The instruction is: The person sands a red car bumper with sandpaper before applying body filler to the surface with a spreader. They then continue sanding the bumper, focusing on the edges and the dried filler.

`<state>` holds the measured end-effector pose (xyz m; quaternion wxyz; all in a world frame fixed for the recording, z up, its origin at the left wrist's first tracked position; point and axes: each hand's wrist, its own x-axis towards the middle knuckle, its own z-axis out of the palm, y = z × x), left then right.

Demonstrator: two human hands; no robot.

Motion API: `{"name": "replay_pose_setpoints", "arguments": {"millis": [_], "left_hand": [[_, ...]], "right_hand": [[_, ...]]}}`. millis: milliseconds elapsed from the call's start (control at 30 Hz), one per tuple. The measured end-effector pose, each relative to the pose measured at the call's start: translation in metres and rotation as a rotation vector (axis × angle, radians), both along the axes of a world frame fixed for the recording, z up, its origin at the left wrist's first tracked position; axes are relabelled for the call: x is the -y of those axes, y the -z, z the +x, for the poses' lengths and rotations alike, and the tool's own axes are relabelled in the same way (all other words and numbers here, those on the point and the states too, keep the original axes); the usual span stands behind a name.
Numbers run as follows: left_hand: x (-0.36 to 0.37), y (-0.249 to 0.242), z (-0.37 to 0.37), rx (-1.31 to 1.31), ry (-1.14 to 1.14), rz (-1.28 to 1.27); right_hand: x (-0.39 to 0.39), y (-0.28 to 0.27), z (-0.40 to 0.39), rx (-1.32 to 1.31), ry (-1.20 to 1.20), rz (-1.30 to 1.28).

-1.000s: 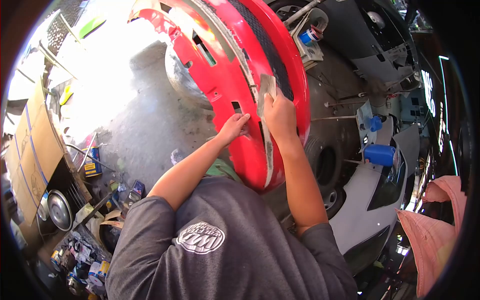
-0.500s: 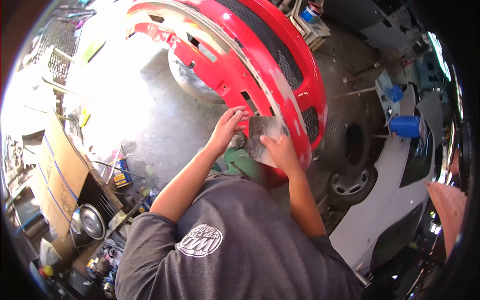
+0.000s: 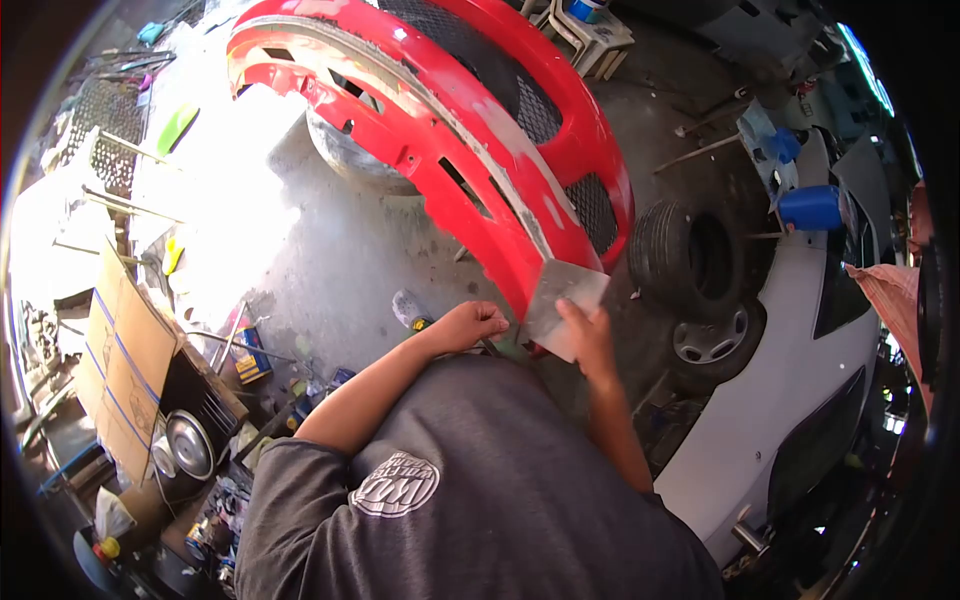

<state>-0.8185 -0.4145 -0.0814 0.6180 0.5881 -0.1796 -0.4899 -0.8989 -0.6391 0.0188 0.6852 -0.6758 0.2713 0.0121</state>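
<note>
My right hand (image 3: 592, 340) grips a flat grey plate (image 3: 560, 285) by its lower right side, with the thumb across its smudged face. In this view the plate overlaps the near end of a red car bumper (image 3: 480, 225). The bumper has grey and pale patches along its curve and dark mesh in its openings. My left hand (image 3: 472, 325) is left of the plate, close to my body, its fingers curled and pinched together. I cannot tell what is in that pinch.
A loose tyre (image 3: 690, 265) and a wheel (image 3: 715, 345) lie to the right, beside a pale car body panel (image 3: 740, 430). A blue container (image 3: 810, 208) is farther right. On the left are a cardboard sheet (image 3: 115, 355) and a tin (image 3: 250, 360).
My left hand has come down towards my body, and its outstretched fingers have curled in. The plate has moved down and right with my right hand. The bumper appears shifted up and left.
</note>
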Motion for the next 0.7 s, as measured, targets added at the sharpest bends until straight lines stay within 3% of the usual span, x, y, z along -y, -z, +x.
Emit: {"name": "replay_pose_setpoints", "arguments": {"millis": [200, 400, 567, 700], "left_hand": [[0.032, -0.008, -0.024, -0.122, -0.114, 0.287], [0.050, 0.016, -0.078, 0.144, -0.347, 0.121], [0.066, 0.024, -0.098, 0.093, -0.196, 0.200], [0.084, 0.060, -0.088, 0.152, -0.287, 0.200]], "right_hand": [[0.073, -0.013, -0.052, -0.037, 0.030, -0.181], [0.092, -0.022, -0.058, -0.071, -0.150, -0.392], [0.096, -0.013, -0.062, -0.132, -0.277, -0.686], [0.102, -0.003, -0.064, -0.078, -0.363, -0.888]]}}
